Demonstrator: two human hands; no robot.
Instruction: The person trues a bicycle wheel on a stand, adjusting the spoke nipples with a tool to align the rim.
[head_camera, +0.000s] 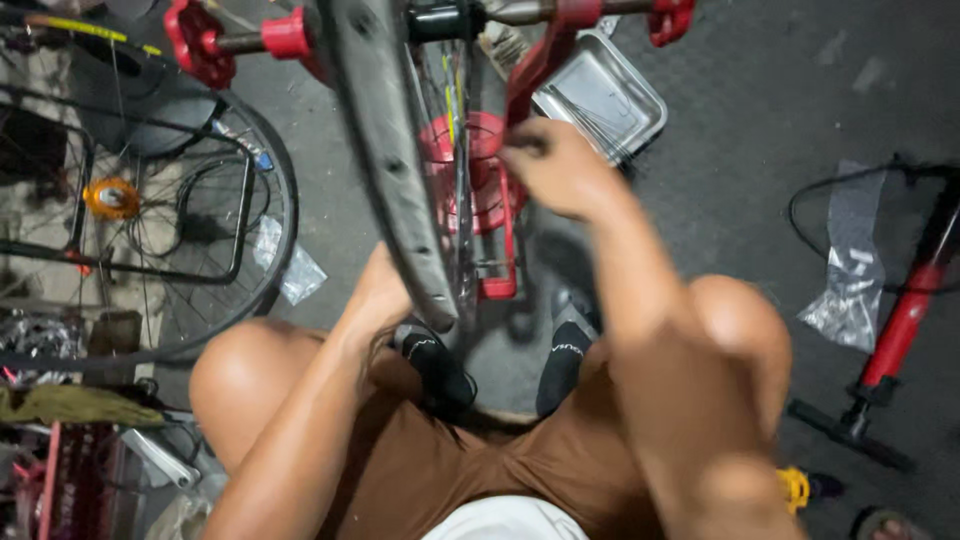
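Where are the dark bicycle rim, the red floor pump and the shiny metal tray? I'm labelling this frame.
Dark bicycle rim (385, 150), head view, on its outer band.
Red floor pump (905, 320), head view, on the red barrel.
Shiny metal tray (610, 100), head view, on its bare floor.

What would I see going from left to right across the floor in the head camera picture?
Spoked wheel with the orange hub → clear plastic bag → red stand holding the wheel rim → metal tray → crumpled plastic wrapper → red floor pump.

Dark bicycle rim (385, 160) upright in red stand (500, 200)
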